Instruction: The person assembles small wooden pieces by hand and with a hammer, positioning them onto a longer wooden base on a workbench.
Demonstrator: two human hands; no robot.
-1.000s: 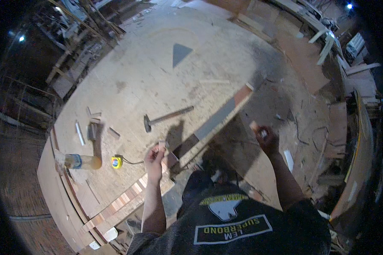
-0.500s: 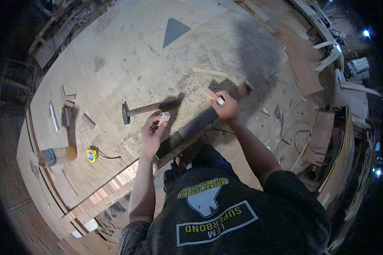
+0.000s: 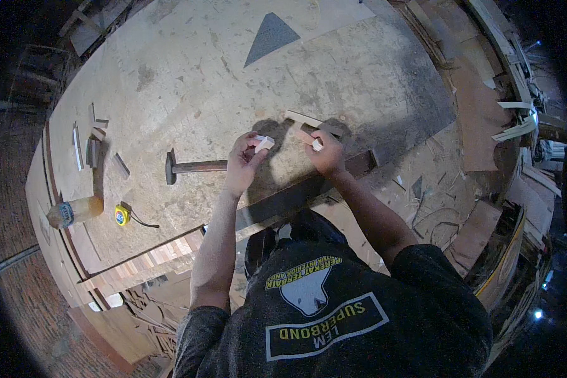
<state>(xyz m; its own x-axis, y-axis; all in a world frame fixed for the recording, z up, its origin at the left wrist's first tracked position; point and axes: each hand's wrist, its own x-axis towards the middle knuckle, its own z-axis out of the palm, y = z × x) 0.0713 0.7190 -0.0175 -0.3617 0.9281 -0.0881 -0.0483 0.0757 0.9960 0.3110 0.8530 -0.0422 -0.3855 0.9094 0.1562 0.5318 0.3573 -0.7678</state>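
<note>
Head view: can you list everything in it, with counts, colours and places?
Table: one, tan, centre
Hammer: one, dark head, brown handle, left of centre
Tape measure: one, yellow, left
Bottle: one, amber, blue label, far left
Triangle: one, grey, far side
Light strip: one, cream, centre
Dark strip: one, blackish and brown, near edge
Wood row: many pieces, pinkish-tan, near edge, left
Offcuts: several, brown and pale, left
Scrap wood: plenty, brown, right
Pale block: one, cream, left hand
Brown piece: one, reddish, right hand
Shirt: one, dark, bottom
Hands: two, bare, centre
</note>
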